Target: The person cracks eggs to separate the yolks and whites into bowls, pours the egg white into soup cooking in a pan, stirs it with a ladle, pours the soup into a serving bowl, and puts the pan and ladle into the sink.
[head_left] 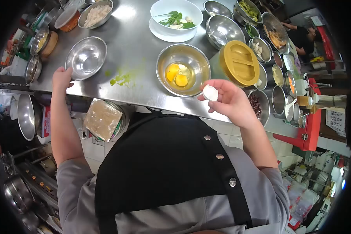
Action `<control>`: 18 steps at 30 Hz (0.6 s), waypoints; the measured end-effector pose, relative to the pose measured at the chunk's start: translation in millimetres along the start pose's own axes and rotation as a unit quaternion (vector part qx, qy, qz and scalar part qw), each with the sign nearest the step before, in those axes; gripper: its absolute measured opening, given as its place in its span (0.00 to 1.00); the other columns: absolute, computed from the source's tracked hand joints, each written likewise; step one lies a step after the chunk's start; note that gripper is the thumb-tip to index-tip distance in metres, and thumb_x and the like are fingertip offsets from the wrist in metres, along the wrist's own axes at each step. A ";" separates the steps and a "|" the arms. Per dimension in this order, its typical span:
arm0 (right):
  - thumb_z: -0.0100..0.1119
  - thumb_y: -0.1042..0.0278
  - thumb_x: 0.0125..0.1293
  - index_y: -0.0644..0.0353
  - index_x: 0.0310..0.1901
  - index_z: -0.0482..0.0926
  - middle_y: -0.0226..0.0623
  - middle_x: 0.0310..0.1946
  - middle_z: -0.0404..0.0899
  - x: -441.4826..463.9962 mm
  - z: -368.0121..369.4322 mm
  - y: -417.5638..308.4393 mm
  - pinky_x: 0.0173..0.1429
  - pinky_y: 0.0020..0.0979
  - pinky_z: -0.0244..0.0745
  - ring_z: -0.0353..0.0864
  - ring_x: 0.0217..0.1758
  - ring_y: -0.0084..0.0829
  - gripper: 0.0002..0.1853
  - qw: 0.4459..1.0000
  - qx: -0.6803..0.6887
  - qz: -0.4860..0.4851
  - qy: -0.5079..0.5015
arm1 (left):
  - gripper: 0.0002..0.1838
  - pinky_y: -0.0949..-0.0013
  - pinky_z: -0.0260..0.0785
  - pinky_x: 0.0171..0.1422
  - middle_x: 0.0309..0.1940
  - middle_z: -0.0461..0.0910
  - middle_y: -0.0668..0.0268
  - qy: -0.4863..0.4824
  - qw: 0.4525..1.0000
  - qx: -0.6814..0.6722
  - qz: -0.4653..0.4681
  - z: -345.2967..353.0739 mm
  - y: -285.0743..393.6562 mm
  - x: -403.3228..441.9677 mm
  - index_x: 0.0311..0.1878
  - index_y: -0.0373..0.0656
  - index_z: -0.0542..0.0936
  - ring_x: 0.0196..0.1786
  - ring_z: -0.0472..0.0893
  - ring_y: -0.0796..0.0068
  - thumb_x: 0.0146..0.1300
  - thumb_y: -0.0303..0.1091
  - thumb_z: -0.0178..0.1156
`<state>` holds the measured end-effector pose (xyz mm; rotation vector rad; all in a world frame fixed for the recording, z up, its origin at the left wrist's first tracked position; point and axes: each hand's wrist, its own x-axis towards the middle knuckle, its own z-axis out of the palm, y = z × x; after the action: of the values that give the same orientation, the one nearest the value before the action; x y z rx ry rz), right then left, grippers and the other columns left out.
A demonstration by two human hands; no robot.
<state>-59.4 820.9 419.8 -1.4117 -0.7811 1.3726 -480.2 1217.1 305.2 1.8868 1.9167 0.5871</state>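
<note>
My right hand (225,98) holds a white eggshell (210,93) between thumb and fingers, just off the right edge of a steel bowl (160,74). Inside that bowl lie raw eggs (181,80) with whole yellow yolks and clear white. At the left, my left hand (62,79) grips the near rim of another steel bowl (90,58), which has nothing in it and rests near the table's front edge. Behind the egg bowl, a white bowl (156,15) holds green leaves and pale pieces.
Yellow-green splashes (121,79) mark the steel table (128,43). A tub with a yellow lid (241,62) stands close by my right hand. Several ingredient bowls crowd the right side, including dark red pieces (255,105). A bowl of pale food (97,15) sits back left.
</note>
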 end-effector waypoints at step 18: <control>0.68 0.71 0.55 0.56 0.54 0.79 0.41 0.46 0.79 78.4 27.6 1.5 0.58 0.42 0.77 0.80 0.54 0.44 0.22 0.686 -0.714 -0.130 0.054 | 0.23 0.50 0.72 0.62 0.48 0.82 0.39 -0.326 0.902 -0.153 0.239 119.5 196.9 -185.4 0.57 0.31 0.76 0.53 0.81 0.41 0.68 0.39 0.47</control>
<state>-74.3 898.7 394.9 -2.2973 -2.0980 0.1948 -246.1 1036.4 309.2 1.9982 0.8909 0.2973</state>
